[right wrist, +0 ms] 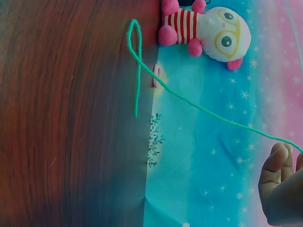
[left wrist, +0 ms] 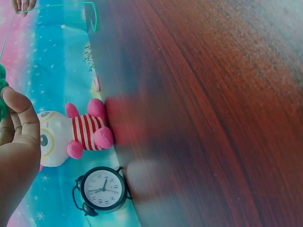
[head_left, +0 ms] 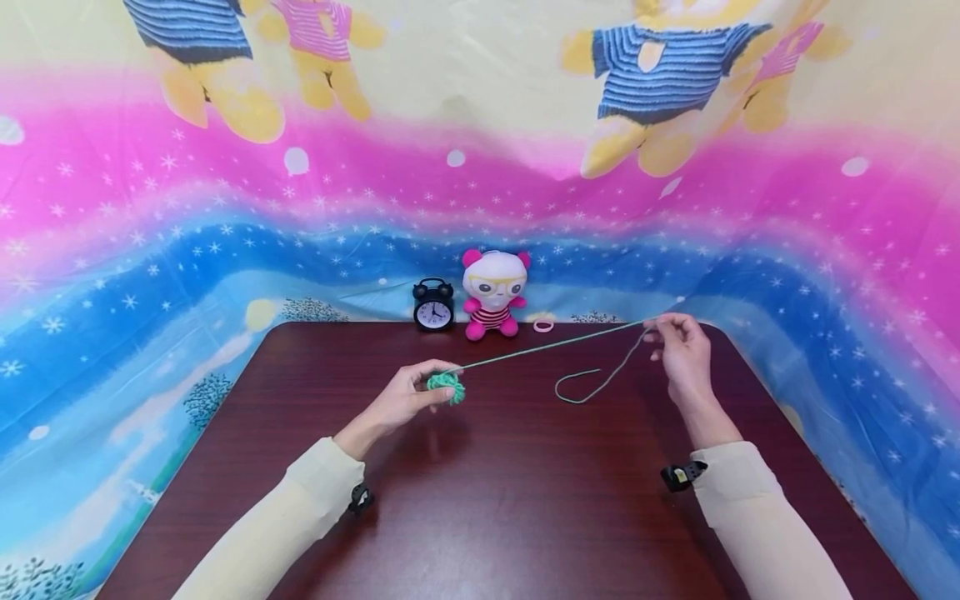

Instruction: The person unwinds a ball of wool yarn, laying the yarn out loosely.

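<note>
Before a numbered clock (head_left: 433,310), hands (head_left: 408,393) (head_left: 686,354) stretch green yarn (head_left: 446,384).

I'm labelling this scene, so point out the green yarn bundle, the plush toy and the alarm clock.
Green yarn bundle (head_left: 446,381): head view, on its upper wound strands.
Plush toy (head_left: 496,297): head view, on its lower face.
Alarm clock (left wrist: 102,189): left wrist view, on its dial.
</note>
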